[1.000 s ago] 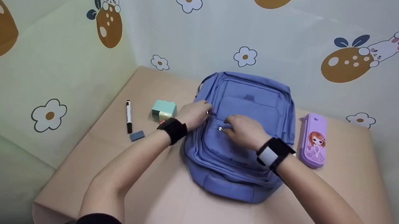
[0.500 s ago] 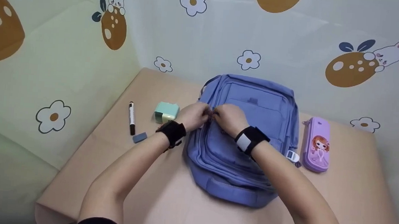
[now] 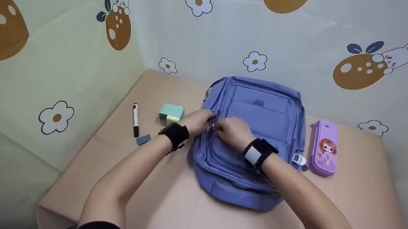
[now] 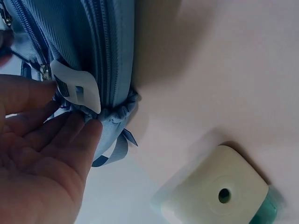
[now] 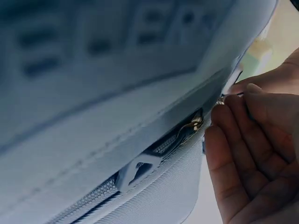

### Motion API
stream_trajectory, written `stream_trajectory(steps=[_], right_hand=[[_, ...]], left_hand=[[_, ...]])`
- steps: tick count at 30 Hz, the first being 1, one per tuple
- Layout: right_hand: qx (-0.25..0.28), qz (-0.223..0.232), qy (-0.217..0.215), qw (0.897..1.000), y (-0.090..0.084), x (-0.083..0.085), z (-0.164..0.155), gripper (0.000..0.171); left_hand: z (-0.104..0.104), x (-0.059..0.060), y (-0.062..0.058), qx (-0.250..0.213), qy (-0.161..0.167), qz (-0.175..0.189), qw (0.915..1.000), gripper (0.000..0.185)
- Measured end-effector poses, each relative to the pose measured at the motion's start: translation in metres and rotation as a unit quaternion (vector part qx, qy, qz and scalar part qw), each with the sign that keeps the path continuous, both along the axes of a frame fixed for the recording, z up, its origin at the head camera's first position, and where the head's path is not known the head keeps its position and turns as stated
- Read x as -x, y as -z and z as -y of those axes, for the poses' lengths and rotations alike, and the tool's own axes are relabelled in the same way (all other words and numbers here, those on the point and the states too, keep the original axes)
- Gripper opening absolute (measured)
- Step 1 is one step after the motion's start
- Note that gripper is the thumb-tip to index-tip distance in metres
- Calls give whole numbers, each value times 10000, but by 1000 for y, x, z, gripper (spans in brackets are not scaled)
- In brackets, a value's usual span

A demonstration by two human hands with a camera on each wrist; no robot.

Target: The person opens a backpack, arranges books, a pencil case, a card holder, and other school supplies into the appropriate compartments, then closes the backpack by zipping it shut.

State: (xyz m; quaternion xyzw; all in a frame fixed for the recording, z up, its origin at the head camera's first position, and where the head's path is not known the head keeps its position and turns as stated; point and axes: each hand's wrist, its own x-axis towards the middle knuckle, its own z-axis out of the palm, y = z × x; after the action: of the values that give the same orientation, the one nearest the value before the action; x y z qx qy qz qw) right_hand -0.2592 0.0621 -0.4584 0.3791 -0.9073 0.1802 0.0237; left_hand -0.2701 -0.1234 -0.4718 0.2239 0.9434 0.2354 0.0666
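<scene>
A blue backpack (image 3: 257, 118) lies front side up on the table. My left hand (image 3: 200, 121) grips its left side; in the left wrist view the thumb and fingers hold the fabric beside a zipper slider (image 4: 45, 72) and a white plastic tab (image 4: 77, 88). My right hand (image 3: 235, 131) is beside it, thumb and forefinger pinching the dark zipper pull (image 4: 18, 55) of that slider. In the right wrist view, a front pocket zipper (image 5: 98, 196) with its own pull runs below printed letters, near the right fingers (image 5: 224, 163).
Left of the backpack stand a teal and cream pencil sharpener (image 3: 171, 113), a black-and-white marker (image 3: 135, 119) and a blue-grey eraser (image 3: 143, 139). A purple pencil case (image 3: 324, 147) lies to the right. Patterned cloth walls (image 3: 295, 45) border the table (image 3: 166, 194) behind and left.
My right hand has moved left from the pocket front to the side zipper, then slightly down toward me. The left hand stays on the bag's left side, shifting slightly.
</scene>
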Motion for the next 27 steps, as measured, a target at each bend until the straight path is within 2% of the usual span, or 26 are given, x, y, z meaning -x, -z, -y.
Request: stream_trajectory(steps=[7, 12, 16, 20, 24, 27], right_hand=[[-65, 228, 0, 9997, -4, -8, -8, 4], [-126, 210, 151, 9996, -5, -6, -6, 12], [-236, 163, 150, 9995, -6, -4, -2, 20], [-406, 174, 117, 9990, -8, 0, 4, 17], [-484, 189, 179, 9985, -7, 5, 12, 6], [-533, -91, 193, 9984, -4, 7, 17, 11]], left_hand=[[2, 1, 4, 140, 184, -86, 9997, 48], [3, -7, 4, 206, 185, -255, 9993, 38], [3, -19, 1, 224, -59, -414, 9989, 19], [4, -30, -3, 263, -362, -385, 9983, 18], [4, -32, -3, 309, -467, -293, 9980, 22], [4, -30, -1, 406, -510, -184, 9977, 22]])
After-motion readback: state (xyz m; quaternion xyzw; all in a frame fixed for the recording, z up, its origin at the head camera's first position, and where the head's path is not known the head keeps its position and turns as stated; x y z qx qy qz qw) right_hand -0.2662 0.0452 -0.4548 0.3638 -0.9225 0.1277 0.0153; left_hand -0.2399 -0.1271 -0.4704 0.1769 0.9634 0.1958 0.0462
